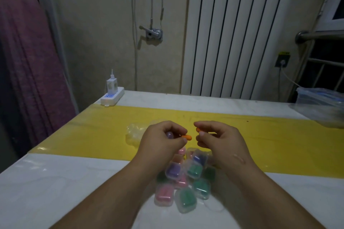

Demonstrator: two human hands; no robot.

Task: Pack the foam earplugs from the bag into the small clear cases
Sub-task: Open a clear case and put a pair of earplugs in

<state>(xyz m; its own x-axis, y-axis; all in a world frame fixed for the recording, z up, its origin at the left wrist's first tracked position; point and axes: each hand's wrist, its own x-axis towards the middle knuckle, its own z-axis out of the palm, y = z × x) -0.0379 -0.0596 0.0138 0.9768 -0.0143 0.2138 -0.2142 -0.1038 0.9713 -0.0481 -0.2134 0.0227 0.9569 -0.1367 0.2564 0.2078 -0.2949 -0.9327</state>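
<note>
One orange earplug (187, 137) is pinched by the left hand (162, 140), a second earplug (198, 129) by the right hand (220, 138), over clear cases (194, 170); the power strip (112, 97) marking cannot be read.

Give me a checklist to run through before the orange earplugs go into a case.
1. An orange earplug pinched by the left hand: ok.
2. A second orange earplug pinched by the right hand: ok.
3. An empty open case ready: cannot tell; the pile of cases looks filled.
4. The clear bag near the left hand: ok.
5. Nothing else in the left hand: cannot tell; something purple shows at its fingers.
</note>
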